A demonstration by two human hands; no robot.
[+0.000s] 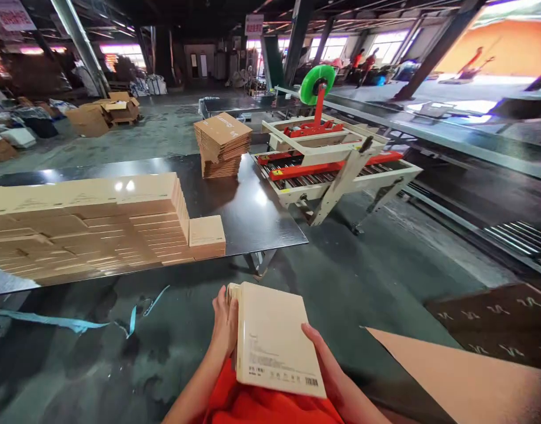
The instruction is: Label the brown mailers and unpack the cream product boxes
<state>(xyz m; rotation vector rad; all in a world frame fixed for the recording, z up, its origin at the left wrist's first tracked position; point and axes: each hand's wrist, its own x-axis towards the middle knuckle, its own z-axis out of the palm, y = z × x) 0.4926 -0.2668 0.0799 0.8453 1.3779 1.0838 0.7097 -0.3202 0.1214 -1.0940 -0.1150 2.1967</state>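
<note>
In front of my red clothing I hold a flat cream box [276,335] with small printed text and a barcode on its upper face. Its left side looks layered, so there may be more than one box; I cannot tell. My left hand [226,324] is closed around the left edge, with the thumb along the side. On the right edge rests my right hand [325,353], its thumb at the top face and the other fingers hidden below. Similar boxes make a long stacked row [93,229] on the dark table, with a short pile [207,235] at its right end.
The dark table [261,218] ends in a corner ahead. A stack of flattened cartons [223,141] stands on it. Beyond is a carton-taping machine [327,159] with a green tape roll [317,84]. Cardboard [468,371] lies at lower right; blue strapping [67,322] is on the floor.
</note>
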